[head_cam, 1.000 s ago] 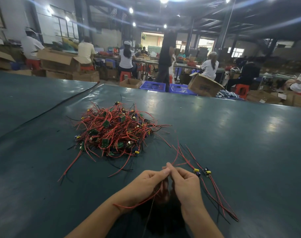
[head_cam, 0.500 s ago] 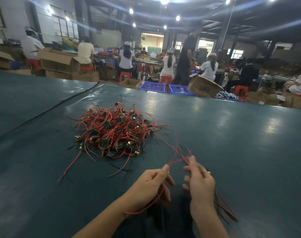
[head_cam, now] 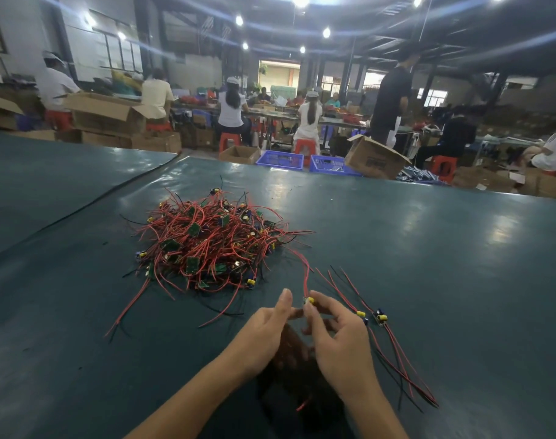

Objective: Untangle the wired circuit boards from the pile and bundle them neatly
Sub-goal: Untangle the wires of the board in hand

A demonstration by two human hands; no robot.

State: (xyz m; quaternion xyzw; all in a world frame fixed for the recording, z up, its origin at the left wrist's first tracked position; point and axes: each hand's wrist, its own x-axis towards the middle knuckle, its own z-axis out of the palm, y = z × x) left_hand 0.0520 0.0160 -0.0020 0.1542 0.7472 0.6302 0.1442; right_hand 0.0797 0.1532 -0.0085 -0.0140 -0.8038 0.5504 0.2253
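Pinching a small circuit board (head_cam: 309, 301) between thumb and forefinger, the right hand (head_cam: 340, 340) holds it just above the tabletop (head_cam: 428, 248), in front of the body. Only a yellow component shows on this board; fingertips cover the rest. One red lead (head_cam: 306, 275) rises from it and curves back to the near right fringe of the pile (head_cam: 207, 245). Left hand (head_cam: 264, 334): thumb straight up, forefinger reaching across to meet the right fingertips at the board; whether it actually grips the board or a wire cannot be told. The pile sits beyond the hands, left of centre: a low tangled mound of thin red wires with a few black ones, small green rectangular boards lying at all angles, and yellow and dark blue components dotted through. Loose red and black ends sprawl out of it onto the dark teal surface. Just right of the right hand, two separated boards (head_cam: 373, 315) lie flat side by side, each with a yellow component, their red and black leads running roughly parallel both away and toward the near right. Past the far edge: blue crates (head_cam: 280, 160), a cardboard box (head_cam: 375, 160), seated workers.
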